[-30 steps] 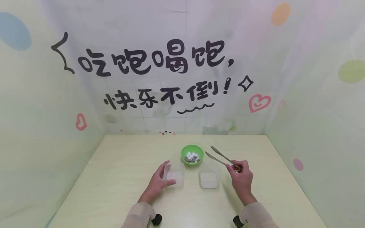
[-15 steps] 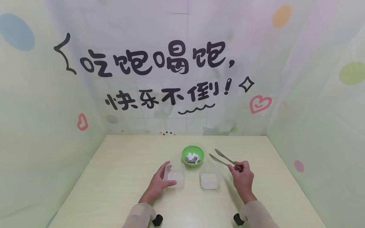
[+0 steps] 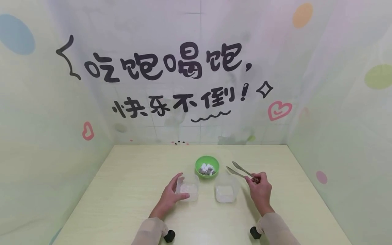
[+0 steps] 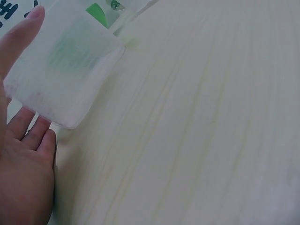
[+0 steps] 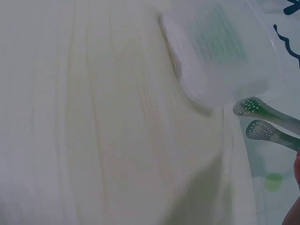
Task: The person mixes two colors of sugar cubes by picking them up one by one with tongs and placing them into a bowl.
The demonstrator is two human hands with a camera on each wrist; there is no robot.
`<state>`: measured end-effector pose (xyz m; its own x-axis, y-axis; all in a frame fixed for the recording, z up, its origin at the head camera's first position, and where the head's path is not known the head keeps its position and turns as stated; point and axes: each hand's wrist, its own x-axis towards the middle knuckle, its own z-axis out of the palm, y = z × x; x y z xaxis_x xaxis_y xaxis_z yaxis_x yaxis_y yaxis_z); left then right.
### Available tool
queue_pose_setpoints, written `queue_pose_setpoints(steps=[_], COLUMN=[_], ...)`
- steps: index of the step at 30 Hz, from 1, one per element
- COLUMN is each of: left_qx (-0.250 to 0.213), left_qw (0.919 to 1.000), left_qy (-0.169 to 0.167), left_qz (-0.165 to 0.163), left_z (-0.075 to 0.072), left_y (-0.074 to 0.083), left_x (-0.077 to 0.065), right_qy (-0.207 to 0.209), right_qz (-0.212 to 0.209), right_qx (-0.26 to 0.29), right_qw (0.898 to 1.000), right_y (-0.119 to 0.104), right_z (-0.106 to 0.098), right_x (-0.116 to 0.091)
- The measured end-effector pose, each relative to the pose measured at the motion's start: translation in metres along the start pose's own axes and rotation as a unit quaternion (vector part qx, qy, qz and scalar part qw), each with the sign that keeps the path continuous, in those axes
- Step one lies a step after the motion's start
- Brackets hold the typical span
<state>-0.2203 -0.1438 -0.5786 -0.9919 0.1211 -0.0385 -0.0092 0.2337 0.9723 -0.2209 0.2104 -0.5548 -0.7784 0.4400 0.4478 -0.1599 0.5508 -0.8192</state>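
My left hand [image 3: 169, 197] holds a clear plastic box [image 3: 192, 196] on the table, thumb across its near side and fingers around its left side. The left wrist view shows that box [image 4: 70, 89] between thumb and fingers. Metal tongs [image 3: 240, 168] are gripped in my right hand [image 3: 260, 191], arms apart, with nothing between the tips. In the right wrist view the tongs' dotted tips [image 5: 260, 130] show beside a second clear box [image 5: 220, 56]. This second box [image 3: 225, 196] stands left of my right hand. Behind both boxes, a green bowl [image 3: 199, 163] contains white and grey pieces [image 3: 207, 169].
The light wooden table [image 3: 137, 170] meets a printed cloth backdrop [image 3: 153, 129] at the rear, with cloth on both sides too. A black band piece [image 3: 169, 235] shows at the left wrist, and another [image 3: 255, 232] at the right.
The tongs in my right hand have shifted a little to the right and nearer to me, away from the green bowl. My left hand and both boxes have stayed in place.
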Motion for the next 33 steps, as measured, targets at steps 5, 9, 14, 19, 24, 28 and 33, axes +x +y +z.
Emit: queue_pose_setpoints(steps=[5, 9, 14, 19, 24, 28, 33], left_qx=[-0.013, -0.017, -0.018, -0.015, -0.014, -0.013, -0.01], left_qw=[0.9999, 0.9998, 0.9998, 0.9999, 0.9999, 0.9999, 0.9999], left_qy=[-0.004, -0.003, -0.002, 0.001, 0.002, 0.002, 0.0], left_qz=[0.004, 0.006, 0.008, 0.005, 0.006, 0.006, 0.006], left_z=[0.0, 0.001, 0.001, 0.001, 0.001, 0.001, 0.0], left_y=[0.002, 0.003, 0.004, 0.003, 0.002, 0.003, 0.001], left_x=[0.001, 0.001, 0.0, 0.0, 0.0, -0.001, -0.001], right_qy=[-0.011, -0.013, -0.018, -0.038, -0.072, -0.098, -0.134], right_qz=[0.005, 0.008, 0.016, 0.033, 0.052, 0.06, 0.074], right_qx=[-0.033, -0.042, -0.054, -0.077, -0.088, -0.089, -0.101], right_qw=[0.999, 0.999, 0.998, 0.996, 0.992, 0.989, 0.983], right_y=[0.002, 0.004, 0.007, 0.013, 0.018, 0.019, 0.023], right_z=[0.0, 0.0, 0.001, 0.004, 0.007, 0.006, 0.005], right_x=[0.0, -0.001, -0.001, 0.0, 0.0, 0.0, 0.001])
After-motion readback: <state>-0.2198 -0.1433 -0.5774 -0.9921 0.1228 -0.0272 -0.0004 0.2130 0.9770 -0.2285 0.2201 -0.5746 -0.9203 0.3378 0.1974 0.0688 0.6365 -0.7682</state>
